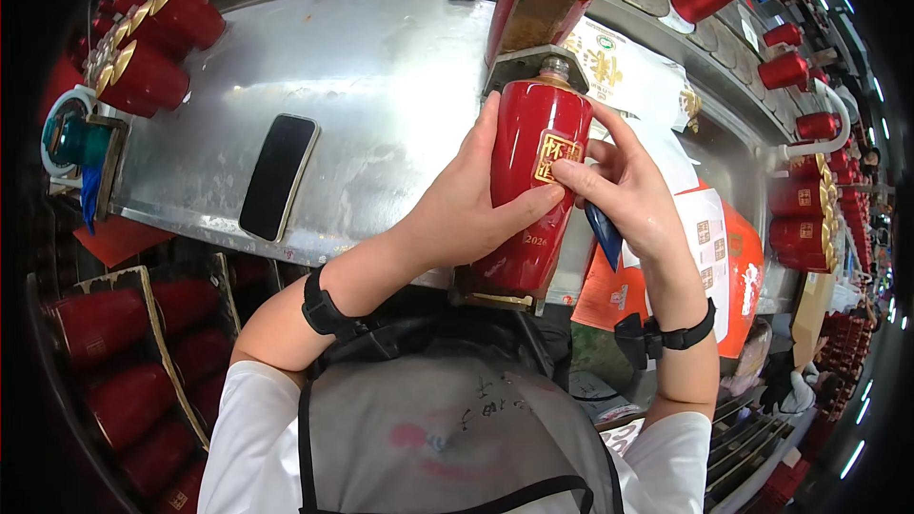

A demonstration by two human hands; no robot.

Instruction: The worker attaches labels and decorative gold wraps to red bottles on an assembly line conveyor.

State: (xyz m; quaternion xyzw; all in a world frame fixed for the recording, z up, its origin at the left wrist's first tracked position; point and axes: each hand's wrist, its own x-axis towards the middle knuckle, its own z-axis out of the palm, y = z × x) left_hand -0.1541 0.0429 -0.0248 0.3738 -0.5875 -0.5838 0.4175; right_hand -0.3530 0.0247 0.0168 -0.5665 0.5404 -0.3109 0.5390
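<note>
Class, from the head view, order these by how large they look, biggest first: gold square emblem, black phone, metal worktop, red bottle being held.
1. Metal worktop
2. Red bottle, though it may be nearer the camera
3. Black phone
4. Gold square emblem, partly covered

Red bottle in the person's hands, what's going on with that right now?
The person's left hand grips the red bottle, its thumb across the front, while the right hand has its thumb on the gold label. The bottle's neck end points toward a metal bracket. A dark-screened phone lies on the metal table to the left.
</note>
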